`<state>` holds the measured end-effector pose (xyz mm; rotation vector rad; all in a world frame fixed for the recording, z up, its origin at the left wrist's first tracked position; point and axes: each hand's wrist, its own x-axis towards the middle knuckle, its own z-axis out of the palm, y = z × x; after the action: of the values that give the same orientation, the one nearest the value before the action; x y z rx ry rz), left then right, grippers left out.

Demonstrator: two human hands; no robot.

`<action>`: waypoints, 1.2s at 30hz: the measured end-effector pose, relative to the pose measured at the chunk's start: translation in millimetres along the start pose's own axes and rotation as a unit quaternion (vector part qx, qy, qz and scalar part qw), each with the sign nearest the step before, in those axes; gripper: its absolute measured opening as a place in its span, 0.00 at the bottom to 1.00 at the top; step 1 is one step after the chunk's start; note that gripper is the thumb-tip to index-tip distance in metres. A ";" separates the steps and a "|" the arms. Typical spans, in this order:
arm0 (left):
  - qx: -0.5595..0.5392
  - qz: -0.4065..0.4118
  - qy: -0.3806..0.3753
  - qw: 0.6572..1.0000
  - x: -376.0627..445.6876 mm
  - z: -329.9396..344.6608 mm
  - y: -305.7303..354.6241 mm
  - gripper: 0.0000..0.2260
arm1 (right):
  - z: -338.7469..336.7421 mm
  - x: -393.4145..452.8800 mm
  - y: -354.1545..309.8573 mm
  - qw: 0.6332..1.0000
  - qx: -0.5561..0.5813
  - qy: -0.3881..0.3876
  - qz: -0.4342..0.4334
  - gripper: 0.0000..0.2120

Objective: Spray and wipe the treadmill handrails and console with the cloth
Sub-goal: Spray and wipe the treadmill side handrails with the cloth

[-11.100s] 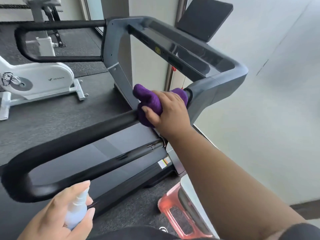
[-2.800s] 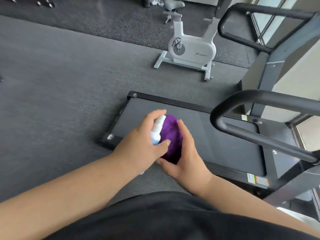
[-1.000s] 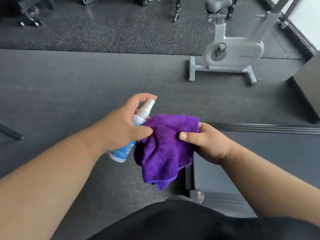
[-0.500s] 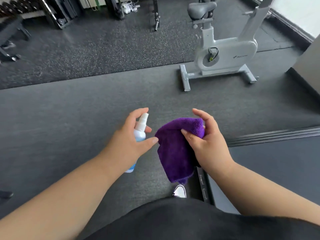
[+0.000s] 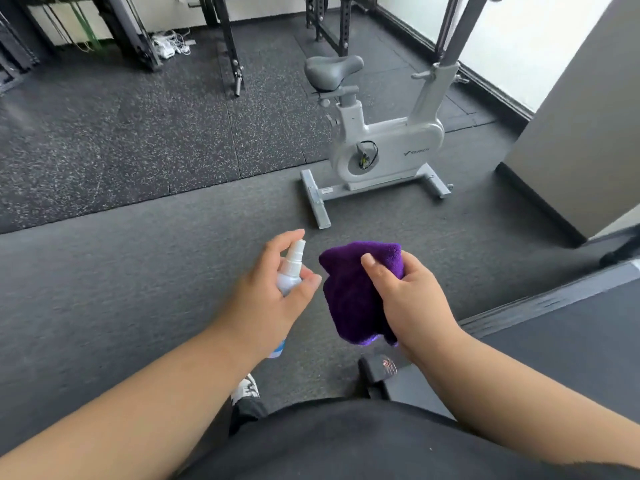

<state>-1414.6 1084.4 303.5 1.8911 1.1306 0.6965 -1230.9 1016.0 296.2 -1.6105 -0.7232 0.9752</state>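
Standing nearly upright with a slight lean to the right, the small white plastic spray bottle [image 5: 290,271] has its long axis running from the blue-labelled base below the palm up to the nozzle cap at top; which way the nozzle opening faces cannot be told. The left hand [image 5: 266,299] grips the bottle body, thumb wrapped across its front and index finger raised and curved above the cap, not visibly pressing it. Just beside the bottle, to its right and apart from it, hangs the purple microfibre cloth [image 5: 349,296], bunched at the top and draping downward, long axis roughly vertical. The right hand [image 5: 408,303] holds the cloth near its upper right edge, thumb laid across the front face and fingers curled behind the fabric. Both hands are held in front of the torso above the dark grey rubber floor [image 5: 138,271]. The black treadmill deck [image 5: 571,341] lies at lower right, its rear corner below the cloth. A white stationary exercise bike [image 5: 388,154] stands well beyond the hands.
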 end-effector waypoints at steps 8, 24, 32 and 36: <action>-0.009 0.127 -0.135 0.983 210.5 -14.4 -37.9 0.26 | 54.1 139.2 -40.2 0.982 -0.054 0.173 -0.045 0.06; -0.029 0.284 -0.353 0.891 478.8 80.2 13.5 0.25 | -21.6 297.5 -74.5 0.902 -0.042 0.429 -0.010 0.10; -0.039 0.306 -0.404 0.861 600.2 209.1 96.8 0.26 | -154.8 406.9 -84.5 0.894 -0.050 0.445 0.017 0.09; -0.051 0.314 -0.418 0.851 648.4 267.0 132.3 0.26 | -218.0 456.4 -101.6 0.889 -0.072 0.452 0.013 0.08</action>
<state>-858.7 1531.7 310.3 2.1264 -0.0916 0.1730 -817.6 1324.3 311.1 -1.9537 -0.1170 0.1029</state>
